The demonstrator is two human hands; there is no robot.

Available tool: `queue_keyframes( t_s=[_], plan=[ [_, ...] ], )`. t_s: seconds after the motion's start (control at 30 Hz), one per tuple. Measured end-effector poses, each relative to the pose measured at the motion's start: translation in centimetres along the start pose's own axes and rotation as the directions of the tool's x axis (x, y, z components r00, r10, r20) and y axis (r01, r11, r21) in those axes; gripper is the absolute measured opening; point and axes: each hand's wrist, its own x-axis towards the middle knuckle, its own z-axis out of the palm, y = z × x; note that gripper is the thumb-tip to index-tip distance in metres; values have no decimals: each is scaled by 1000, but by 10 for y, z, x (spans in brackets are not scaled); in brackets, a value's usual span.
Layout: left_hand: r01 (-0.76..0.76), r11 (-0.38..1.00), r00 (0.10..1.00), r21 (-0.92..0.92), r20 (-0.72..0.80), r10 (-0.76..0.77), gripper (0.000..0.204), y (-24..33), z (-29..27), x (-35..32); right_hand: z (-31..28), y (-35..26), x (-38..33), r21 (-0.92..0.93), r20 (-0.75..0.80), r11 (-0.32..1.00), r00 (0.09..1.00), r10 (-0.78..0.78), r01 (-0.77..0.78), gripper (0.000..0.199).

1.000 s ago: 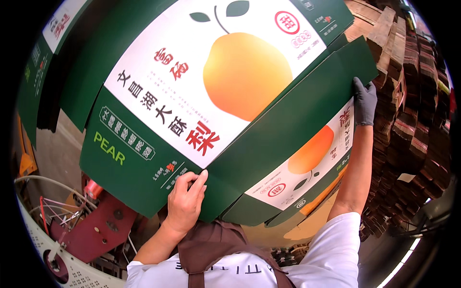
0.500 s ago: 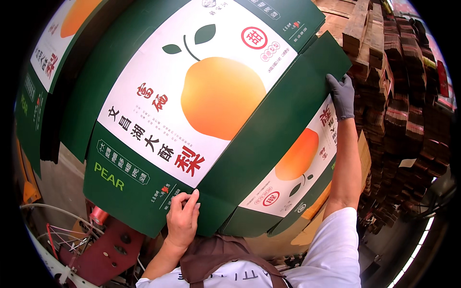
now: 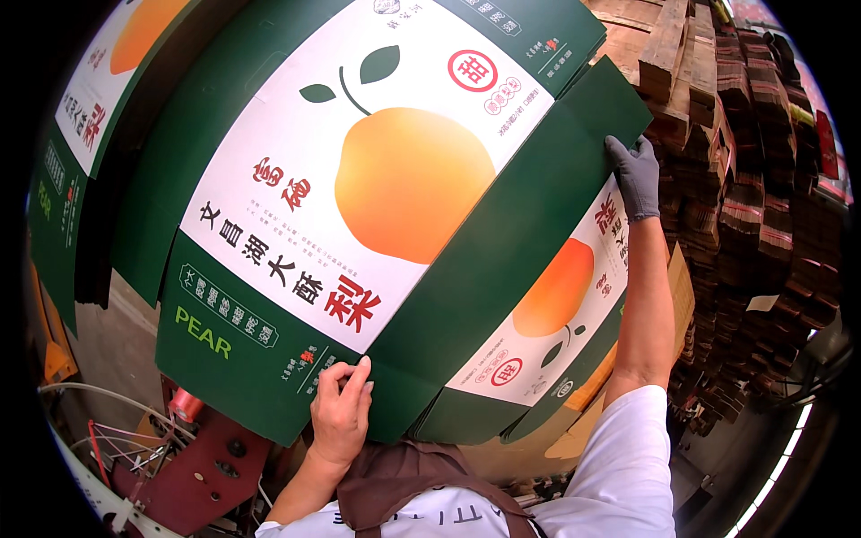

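A large flat cardboard box blank (image 3: 386, 206), green and white with an orange pear picture, fills most of the view. My left hand (image 3: 341, 414), bare, pinches its near lower edge. My right hand (image 3: 635, 175), in a grey glove, grips the far right edge of the green flap with the arm stretched out. Under it lies another printed blank of the same kind (image 3: 547, 314), showing beneath my right forearm.
More green and white blanks (image 3: 81, 143) lie at the left. Stacks of brown wooden slats or folded cardboard (image 3: 762, 179) rise at the right. A red metal machine part (image 3: 202, 462) and wire hoops (image 3: 108, 430) sit at the lower left.
The top blank has shifted toward the right and slightly down in view; both hands kept their grip on its edges, the right arm reaching further out.
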Motion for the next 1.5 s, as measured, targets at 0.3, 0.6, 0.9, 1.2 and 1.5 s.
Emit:
queue_keyframes(
  t_s=[0.3,0.6,0.9,1.2,1.5],
  plan=[
    [14,1000,1000,-14,6,-14,44,-2,1,-3,-2,13,8,-85,10,996,1000,-3,3,56],
    [-3,1000,1000,-19,-10,3,44,0,1,-2,13,-7,-13,-621,-163,764,925,-344,175,58],
    [7,1000,1000,-29,-10,-7,43,-4,2,-2,92,-49,-53,-651,291,459,757,-585,605,50],
    [-2,1000,1000,-30,-6,2,43,1,-3,1,116,-70,-6,-590,159,622,829,-535,515,38],
    [28,991,999,-134,-16,-30,44,-14,4,-5,168,-43,19,-759,207,415,790,-577,502,57]
  ],
)
